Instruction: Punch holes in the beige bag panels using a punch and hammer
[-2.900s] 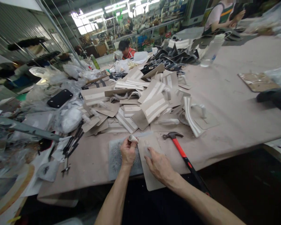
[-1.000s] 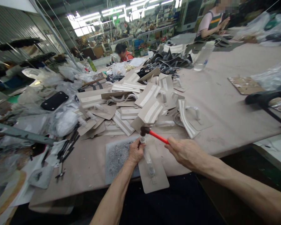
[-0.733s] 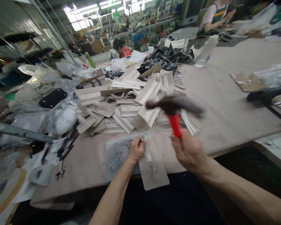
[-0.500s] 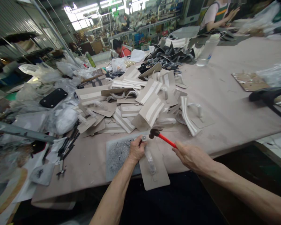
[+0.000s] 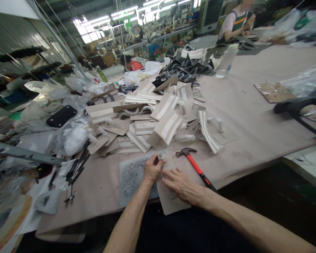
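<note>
My left hand (image 5: pixel 152 169) is closed around a short, round metal punch-like tool (image 5: pixel 160 156), held upright over the top of a beige flat panel (image 5: pixel 171 205). My right hand (image 5: pixel 183 186) lies across that panel with its fingers spread, covering the plastic-wrapped handle on it. The panel rests partly on a grey, scuffed base plate (image 5: pixel 127 186) and overhangs the table's front edge. To the right of my hands, a claw hammer (image 5: pixel 193 163) with a red and black grip lies on the table.
Beyond my hands is a heap of beige panels (image 5: pixel 144 126) with wrapped handles, with dark pieces (image 5: pixel 186 68) behind. Plastic bags (image 5: pixel 76 135) and black tools (image 5: pixel 75 172) are at left. A clear bottle (image 5: pixel 227 61) stands at right. A co-worker (image 5: pixel 233 24) is at the far right.
My right hand has let go of the hammer, which now lies on the table, and has moved left onto the panel. My left hand still holds the metal tool in about the same place.
</note>
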Available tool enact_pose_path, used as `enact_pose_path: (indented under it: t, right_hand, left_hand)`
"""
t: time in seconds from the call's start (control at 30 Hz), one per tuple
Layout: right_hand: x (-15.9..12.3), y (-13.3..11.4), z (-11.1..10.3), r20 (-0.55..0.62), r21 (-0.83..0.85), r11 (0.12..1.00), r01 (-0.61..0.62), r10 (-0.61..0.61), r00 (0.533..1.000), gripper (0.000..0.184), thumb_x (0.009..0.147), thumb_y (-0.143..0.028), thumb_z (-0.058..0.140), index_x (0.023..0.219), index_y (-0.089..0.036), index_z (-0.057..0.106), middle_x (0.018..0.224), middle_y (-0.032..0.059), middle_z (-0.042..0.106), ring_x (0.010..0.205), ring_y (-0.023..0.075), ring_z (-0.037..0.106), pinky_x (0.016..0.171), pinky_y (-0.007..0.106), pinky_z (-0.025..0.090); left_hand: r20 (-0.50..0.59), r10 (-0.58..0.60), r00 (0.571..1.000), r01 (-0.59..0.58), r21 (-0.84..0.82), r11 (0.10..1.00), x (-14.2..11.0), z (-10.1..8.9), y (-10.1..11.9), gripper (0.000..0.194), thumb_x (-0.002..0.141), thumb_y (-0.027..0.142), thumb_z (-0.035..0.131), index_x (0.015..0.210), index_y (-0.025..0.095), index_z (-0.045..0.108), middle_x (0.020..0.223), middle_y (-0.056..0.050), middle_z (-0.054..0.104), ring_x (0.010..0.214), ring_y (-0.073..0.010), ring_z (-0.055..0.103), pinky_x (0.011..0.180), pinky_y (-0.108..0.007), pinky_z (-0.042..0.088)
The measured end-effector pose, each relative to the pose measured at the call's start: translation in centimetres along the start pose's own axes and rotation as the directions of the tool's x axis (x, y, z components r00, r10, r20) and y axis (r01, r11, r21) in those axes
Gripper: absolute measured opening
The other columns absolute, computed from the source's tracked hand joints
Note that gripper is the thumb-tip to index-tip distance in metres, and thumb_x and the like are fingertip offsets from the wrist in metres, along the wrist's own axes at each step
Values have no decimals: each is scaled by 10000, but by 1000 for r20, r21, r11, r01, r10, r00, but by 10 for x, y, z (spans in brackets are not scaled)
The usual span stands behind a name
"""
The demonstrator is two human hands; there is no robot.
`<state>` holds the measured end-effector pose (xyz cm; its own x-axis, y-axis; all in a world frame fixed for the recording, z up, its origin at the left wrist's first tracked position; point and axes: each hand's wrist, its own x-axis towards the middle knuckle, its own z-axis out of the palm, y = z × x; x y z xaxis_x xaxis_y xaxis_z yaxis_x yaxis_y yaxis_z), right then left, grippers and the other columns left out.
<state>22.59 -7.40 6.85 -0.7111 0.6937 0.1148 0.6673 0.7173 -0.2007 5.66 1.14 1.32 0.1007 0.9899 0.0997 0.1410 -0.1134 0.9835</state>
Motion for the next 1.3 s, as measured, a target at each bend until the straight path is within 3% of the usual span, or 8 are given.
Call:
enact_pose_path:
  t: [0.07,0.17,0.33,0.43,0.6,0.73,1.0,1.3]
  right_hand:
    - [13,-9,2,61,-27,999,37,-35,997,211,875,-131,477,1039,-187,597,1129,111,600,895,231,552,813,396,434]
    - [26,-20,1,69,-90,995,-33,40,997,166,868,-127,477,986,-169,586,1021,116,609,818,230,561,752,383,436]
    - [38,-38,-13,73,-141,964,-227,239,968,172,869,-100,429,952,-132,576,919,144,615,757,230,594,667,354,443]
    - [41,-43,-20,98,-105,949,-297,307,947,184,881,-97,392,923,-144,565,870,136,632,735,241,623,618,342,436]
    - [42,-34,-26,103,54,775,-629,623,776,182,850,-161,502,1031,-148,521,867,114,699,765,240,687,629,305,426]
    - [40,-30,-17,69,213,639,-739,745,664,259,917,-352,521,1097,-167,498,876,109,716,817,268,707,662,320,436]
    - [36,-44,6,-13,416,549,-725,801,599,384,980,-357,409,1309,-172,478,869,94,734,787,268,720,673,341,473]
    - [38,-47,14,62,395,574,-717,762,644,416,999,-319,364,1364,-166,490,956,115,745,852,249,721,740,332,495]
  left_hand:
    - [-53,-73,996,69,-76,995,1,0,4,297,694,342,750,919,153,704,848,-41,747,767,-173,684,730,-261,548]
    - [-201,-127,971,101,-136,986,3,-8,12,311,742,410,716,884,134,694,785,-35,732,699,-156,672,656,-240,535]
    - [-310,110,944,-92,72,993,15,-36,43,282,741,370,749,916,154,703,778,-15,717,720,-143,658,707,-225,528]
    - [-336,117,935,-124,0,992,22,-54,63,303,759,386,738,927,138,700,803,-36,732,737,-167,686,741,-267,560]
    - [-336,109,935,-132,-46,990,7,-61,80,347,773,392,756,999,136,696,858,-58,745,784,-185,706,768,-289,568]
    - [-265,86,960,-100,-39,994,-8,-47,66,302,777,363,753,990,160,685,880,-51,741,795,-171,692,768,-267,551]
    - [-145,-46,988,36,-65,997,-9,-22,14,246,774,291,717,976,155,682,913,-56,735,822,-174,680,759,-265,537]
    - [-80,-60,995,54,-72,996,1,-14,16,256,771,335,718,958,163,684,895,-44,740,827,-172,685,784,-265,529]
